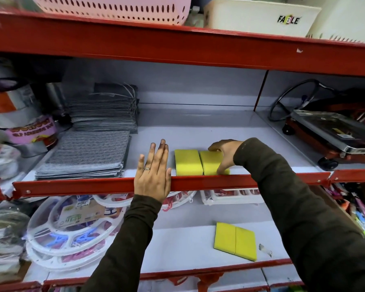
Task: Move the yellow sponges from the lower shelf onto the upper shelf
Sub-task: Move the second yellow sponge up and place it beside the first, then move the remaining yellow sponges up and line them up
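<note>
Two yellow sponges lie side by side at the front of the upper shelf (198, 133): the left sponge (188, 162) and the right sponge (211, 162). My right hand (224, 153) is curled over the right sponge, fingers at its far edge and thumb at its near edge. My left hand (154, 171) is flat with fingers apart, resting on the red shelf lip (72, 186) just left of the sponges, holding nothing. On the lower shelf (177, 249) lie two more yellow sponges (235, 241), flat and touching each other.
Stacks of grey striped cloths (84, 157) sit left of my left hand. Tape rolls stand at far left. A metal weighing scale (329, 131) occupies the upper shelf's right part. White round clip hangers (72, 226) fill the lower shelf's left. A pink basket (114, 7) sits above.
</note>
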A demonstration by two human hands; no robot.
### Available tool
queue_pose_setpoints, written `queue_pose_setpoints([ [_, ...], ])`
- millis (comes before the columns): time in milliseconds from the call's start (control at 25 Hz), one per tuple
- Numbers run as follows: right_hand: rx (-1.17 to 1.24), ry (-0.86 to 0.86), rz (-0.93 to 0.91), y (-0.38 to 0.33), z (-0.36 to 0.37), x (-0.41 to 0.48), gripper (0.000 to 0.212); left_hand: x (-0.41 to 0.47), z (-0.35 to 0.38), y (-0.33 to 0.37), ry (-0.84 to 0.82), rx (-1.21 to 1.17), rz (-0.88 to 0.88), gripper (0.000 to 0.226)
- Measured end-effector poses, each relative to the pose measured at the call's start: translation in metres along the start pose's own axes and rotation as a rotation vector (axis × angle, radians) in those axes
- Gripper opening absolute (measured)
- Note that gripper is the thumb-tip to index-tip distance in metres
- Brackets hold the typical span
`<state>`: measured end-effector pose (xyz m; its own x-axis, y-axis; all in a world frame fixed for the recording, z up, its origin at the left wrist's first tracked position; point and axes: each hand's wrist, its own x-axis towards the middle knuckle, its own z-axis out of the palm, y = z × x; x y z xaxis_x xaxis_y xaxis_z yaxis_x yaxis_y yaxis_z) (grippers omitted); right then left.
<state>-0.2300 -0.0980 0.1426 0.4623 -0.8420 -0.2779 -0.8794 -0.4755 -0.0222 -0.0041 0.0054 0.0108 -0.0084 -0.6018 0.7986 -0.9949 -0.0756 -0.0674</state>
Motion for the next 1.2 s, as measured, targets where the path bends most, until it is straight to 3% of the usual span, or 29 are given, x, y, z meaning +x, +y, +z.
queue_pose_setpoints([
  [200, 0.149, 0.127, -0.057, 0.004, -0.004, -0.024, 0.090, 0.001, -0.002, 0.000, -0.015, -0.008, -0.007, 0.060],
  [440, 0.314, 0.353, -0.155, -0.001, 0.007, -0.079, 0.055, 0.000, -0.007, 0.003, -0.028, -0.050, -0.033, 0.060],
  [640, 0.504, 0.173, -0.110, 0.001, 0.050, -0.113, 0.043, -0.001, -0.007, 0.004, -0.010, -0.047, -0.042, 0.059],
  [840, 0.489, -0.101, 0.022, 0.017, 0.128, -0.092, 0.054, -0.002, -0.003, 0.004, 0.005, -0.043, -0.043, 0.060],
  [1200, 0.268, -0.283, 0.211, 0.042, 0.257, -0.016, 0.119, 0.000, 0.006, 0.001, 0.029, -0.007, -0.017, 0.060],
])
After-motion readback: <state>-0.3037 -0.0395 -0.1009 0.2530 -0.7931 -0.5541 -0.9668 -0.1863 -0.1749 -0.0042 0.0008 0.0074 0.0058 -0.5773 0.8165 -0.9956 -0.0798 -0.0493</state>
